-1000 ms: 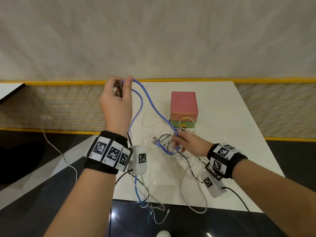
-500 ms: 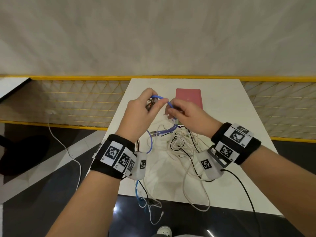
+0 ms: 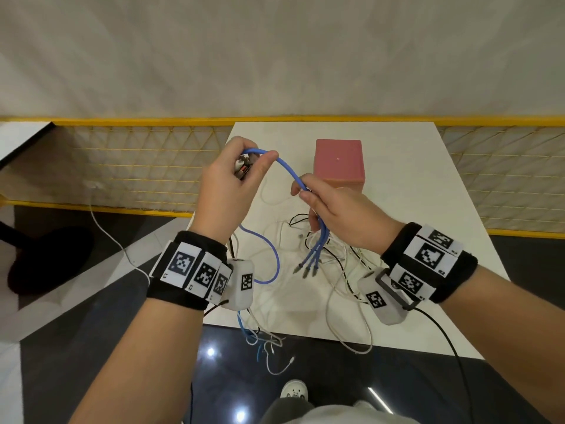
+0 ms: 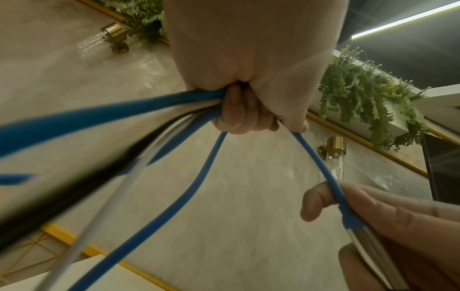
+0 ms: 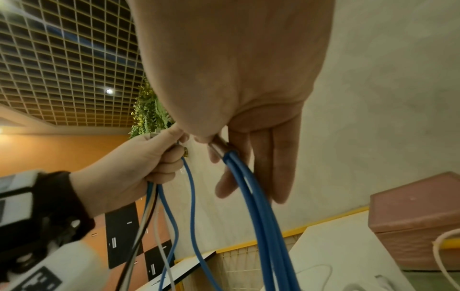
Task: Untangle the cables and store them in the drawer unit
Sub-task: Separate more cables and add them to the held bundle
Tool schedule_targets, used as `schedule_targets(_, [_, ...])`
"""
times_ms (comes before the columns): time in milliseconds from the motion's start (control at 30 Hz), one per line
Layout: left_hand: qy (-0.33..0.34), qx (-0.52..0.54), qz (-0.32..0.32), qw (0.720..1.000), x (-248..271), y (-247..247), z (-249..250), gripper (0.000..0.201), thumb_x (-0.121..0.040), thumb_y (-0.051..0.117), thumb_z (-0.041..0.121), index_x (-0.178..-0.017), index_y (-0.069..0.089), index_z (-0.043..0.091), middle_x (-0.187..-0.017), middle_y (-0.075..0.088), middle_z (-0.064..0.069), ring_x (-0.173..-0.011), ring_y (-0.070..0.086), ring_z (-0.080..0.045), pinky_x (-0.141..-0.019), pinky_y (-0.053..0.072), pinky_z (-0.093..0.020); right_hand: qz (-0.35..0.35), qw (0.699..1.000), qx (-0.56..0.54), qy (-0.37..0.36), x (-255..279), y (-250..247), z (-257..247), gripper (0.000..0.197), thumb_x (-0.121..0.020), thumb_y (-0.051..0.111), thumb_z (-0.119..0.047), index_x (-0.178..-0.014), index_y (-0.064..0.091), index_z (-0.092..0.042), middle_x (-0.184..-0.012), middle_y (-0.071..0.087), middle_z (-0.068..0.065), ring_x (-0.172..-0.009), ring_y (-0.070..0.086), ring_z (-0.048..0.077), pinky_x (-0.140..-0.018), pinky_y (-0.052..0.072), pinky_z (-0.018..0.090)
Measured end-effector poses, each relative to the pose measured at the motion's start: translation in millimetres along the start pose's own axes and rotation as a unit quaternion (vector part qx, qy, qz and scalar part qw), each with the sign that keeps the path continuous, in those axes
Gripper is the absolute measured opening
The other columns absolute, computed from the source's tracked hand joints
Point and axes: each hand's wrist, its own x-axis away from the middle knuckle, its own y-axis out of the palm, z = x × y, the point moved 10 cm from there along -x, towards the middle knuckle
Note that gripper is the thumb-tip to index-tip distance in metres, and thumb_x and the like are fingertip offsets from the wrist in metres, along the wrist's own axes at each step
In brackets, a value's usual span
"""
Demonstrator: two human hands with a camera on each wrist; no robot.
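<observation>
Head view shows my left hand (image 3: 227,191) clenched around one end of the blue cable (image 3: 287,168), with a plug and some white and black leads bunched into the same fist. My right hand (image 3: 339,212) pinches the cable's splitter between thumb and forefinger, its other fingers loose and straight, and the three blue tails (image 3: 308,261) hang from it above the pile (image 3: 324,264). The cable arcs between both hands, above the table (image 3: 412,179).

My worry is the left fist. It holds more than the blue cable, so if I pull the hands apart I may drag white and black leads up with it and tighten the tangle rather than free it. A blue loop (image 3: 269,264) also droops below the left wrist beside the wrist camera and could catch there. Leads already hang over the near table edge, and a tug might slide the whole pile off.

The drawer unit (image 3: 338,162) stands at the far side of the table, just behind my right hand. I can only see its pink top and part of its front, so I cannot tell whether a drawer is open or what is inside.
</observation>
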Motion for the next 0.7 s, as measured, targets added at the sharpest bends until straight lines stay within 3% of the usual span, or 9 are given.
schedule_targets(100, [-0.005,0.000,0.009,1.000,5.3,-2.8,-2.1,0.030,-0.093,0.064,0.038,-0.096,0.060,0.008,-0.071,0.053,0.011,-0.062,0.047,-0.006,-0.057,0.038,-0.016,-0.041,0.995,-0.087,0.016,4.0,10.1,1.1,0.017,-0.101,0.037,-0.031,-0.118,0.042,-0.029,-0.070,0.062,0.012,-0.062,0.066,0.019,-0.065,0.058,0.038])
schedule_targets(200, [-0.004,-0.009,-0.013,1.000,10.0,0.7,-0.8,0.029,-0.093,0.064,0.037,-0.097,0.060,0.009,-0.073,0.054,0.010,-0.063,0.047,-0.008,-0.058,0.039,-0.017,-0.094,0.986,-0.133,0.028,11.1,28.9,2.8,0.016,-0.101,0.038,-0.025,-0.117,0.039,-0.027,-0.074,0.063,0.017,-0.065,0.069,0.021,-0.065,0.059,0.039])
schedule_targets(333, [-0.022,-0.030,-0.137,0.990,25.2,22.7,-4.6,0.023,-0.091,0.066,0.039,-0.093,0.061,0.017,-0.075,0.058,0.003,-0.063,0.048,-0.010,-0.060,0.041,-0.018,-0.169,0.973,-0.147,0.059,34.0,68.9,17.0,0.015,-0.102,0.034,-0.022,-0.117,0.037,-0.023,-0.074,0.064,0.018,-0.065,0.070,0.023,-0.065,0.059,0.037])
schedule_targets(467, [-0.083,-0.097,-0.299,0.946,63.0,56.2,-24.8,0.023,-0.086,0.070,0.044,-0.087,0.063,0.023,-0.064,0.054,0.003,-0.055,0.042,-0.009,-0.056,0.037,-0.020,-0.254,0.952,-0.146,0.087,69.9,125.3,37.1,0.016,-0.103,0.033,-0.022,-0.118,0.035,-0.020,-0.076,0.064,0.017,-0.070,0.070,0.027,-0.070,0.057,0.039])
schedule_targets(533, [-0.101,-0.135,-0.364,0.916,85.3,71.9,-33.1,0.024,-0.084,0.071,0.046,-0.088,0.064,0.023,-0.062,0.052,0.005,-0.052,0.042,-0.005,-0.057,0.036,-0.020,-0.303,0.942,-0.107,0.094,88.7,151.8,49.3,0.022,-0.102,0.035,-0.025,-0.123,0.037,-0.018,-0.085,0.067,0.015,-0.080,0.067,0.028,-0.078,0.053,0.036])
schedule_targets(600, [-0.135,-0.136,-0.409,0.892,105.2,81.6,-37.0,0.028,-0.082,0.072,0.048,-0.097,0.064,0.026,-0.062,0.050,0.008,-0.052,0.043,-0.002,-0.058,0.036,-0.019,-0.367,0.924,-0.014,0.107,106.2,170.9,65.1,0.038,-0.100,0.040,-0.037,-0.132,0.042,-0.015,-0.109,0.066,0.012,-0.099,0.061,0.025,-0.090,0.046,0.034])
schedule_targets(633, [-0.153,-0.122,-0.414,0.889,110.6,83.0,-37.7,0.031,-0.081,0.073,0.048,-0.103,0.062,0.029,-0.065,0.051,0.010,-0.055,0.045,-0.002,-0.062,0.038,-0.020,-0.392,0.912,0.046,0.108,111.9,173.8,73.1,0.047,-0.098,0.040,-0.045,-0.132,0.046,-0.013,-0.118,0.063,0.010,-0.106,0.059,0.025,-0.095,0.044,0.035])
schedule_targets(700, [-0.164,-0.084,-0.400,0.898,111.0,80.0,-31.3,0.038,-0.078,0.077,0.045,-0.111,0.060,0.033,-0.084,0.061,0.012,-0.072,0.057,-0.005,-0.075,0.045,-0.022,-0.377,0.912,0.128,0.095,107.5,162.0,81.2,0.052,-0.096,0.039,-0.052,-0.119,0.059,-0.010,-0.115,0.064,0.009,-0.104,0.059,0.025,-0.093,0.045,0.038])
